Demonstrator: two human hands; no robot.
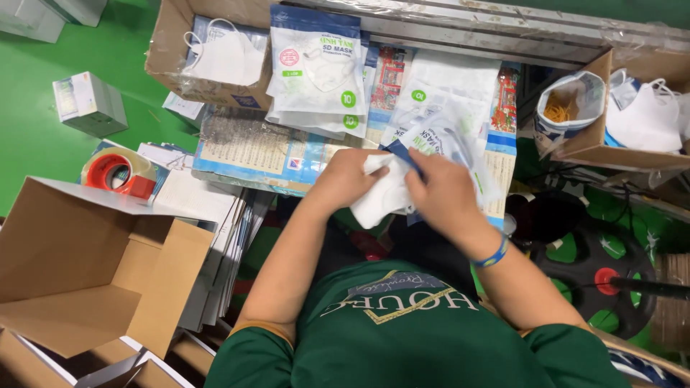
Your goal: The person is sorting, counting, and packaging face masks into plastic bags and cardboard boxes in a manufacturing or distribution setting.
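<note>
L hand [350, 174] gripping white masks [379, 201], R hand [440, 188] curled round clear pouch [449, 140] mouth

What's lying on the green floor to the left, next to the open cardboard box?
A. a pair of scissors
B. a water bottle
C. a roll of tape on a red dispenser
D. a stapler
C: a roll of tape on a red dispenser lies just above the open cardboard box, on the left of the picture.
</note>
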